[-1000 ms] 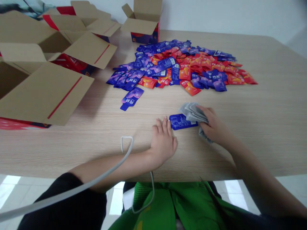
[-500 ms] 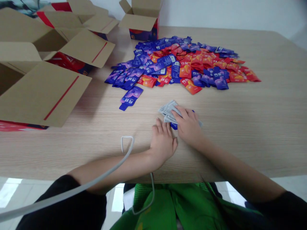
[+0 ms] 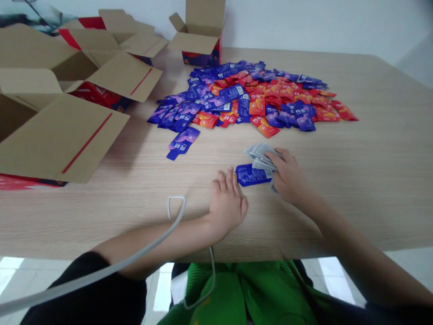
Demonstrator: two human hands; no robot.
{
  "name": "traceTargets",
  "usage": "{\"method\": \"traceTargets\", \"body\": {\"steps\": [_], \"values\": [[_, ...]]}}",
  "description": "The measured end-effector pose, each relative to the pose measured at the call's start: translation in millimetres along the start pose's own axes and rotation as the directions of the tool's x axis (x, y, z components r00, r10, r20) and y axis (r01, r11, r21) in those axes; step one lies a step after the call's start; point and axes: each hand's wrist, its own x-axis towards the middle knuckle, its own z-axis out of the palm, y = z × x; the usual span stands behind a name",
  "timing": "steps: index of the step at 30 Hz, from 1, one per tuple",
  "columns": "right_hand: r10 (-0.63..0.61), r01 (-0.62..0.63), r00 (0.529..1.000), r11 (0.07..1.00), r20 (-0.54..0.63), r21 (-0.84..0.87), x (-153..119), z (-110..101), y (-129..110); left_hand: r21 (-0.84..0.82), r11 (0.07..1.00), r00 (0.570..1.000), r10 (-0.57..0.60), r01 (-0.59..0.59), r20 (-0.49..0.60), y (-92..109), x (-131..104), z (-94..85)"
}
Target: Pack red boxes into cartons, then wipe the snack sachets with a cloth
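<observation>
My right hand [image 3: 287, 176] is closed on several grey-white flat packets [image 3: 262, 155], fanned out to the left of the fingers. Under and beside them a blue sachet [image 3: 252, 175] lies on the table, its printed back facing up. My left hand [image 3: 227, 198] rests flat on the tabletop with fingers stretched out, the fingertips right by the sachet's left end. Beyond both hands spreads a pile of blue and red-orange sachets [image 3: 257, 104]. One blue sachet [image 3: 183, 142] lies apart at the pile's near left.
Open cardboard boxes [image 3: 64, 135] with raised flaps crowd the left side of the wooden table [image 3: 372, 180]. Another open box [image 3: 201, 58] stands at the back by the wall. A white cable [image 3: 135, 255] loops over my left forearm.
My right hand has moved right with the grey-white packets, uncovering more of the blue sachet beneath. The left hand has stayed nearly in place. The view has shifted slightly.
</observation>
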Motion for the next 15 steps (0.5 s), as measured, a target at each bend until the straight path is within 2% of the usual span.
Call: {"method": "traceTargets", "body": {"steps": [3,5,7,10,15], "values": [[-0.092,0.093,0.995,0.995,-0.025,0.047,12,9,-35,-0.005,1.000,1.000,0.007,-0.007,-0.019,-1,0,-2.3],[-0.147,0.147,0.989,0.989,0.017,0.013,17,21,-54,-0.022,0.999,1.000,0.029,-0.029,-0.013,-2,-1,-5.4],[-0.200,0.204,0.975,0.978,0.093,-0.041,18,32,-62,-0.045,0.998,0.999,0.046,-0.046,0.001,-3,-1,-8.0],[-0.192,0.210,0.970,0.971,0.149,-0.114,12,38,-56,-0.047,0.998,0.999,0.037,-0.037,0.008,-3,-1,-8.1],[-0.007,0.024,0.997,0.969,0.073,-0.245,-5,26,-29,-0.024,1.000,1.000,0.003,-0.003,0.005,-1,0,-4.3]]}}
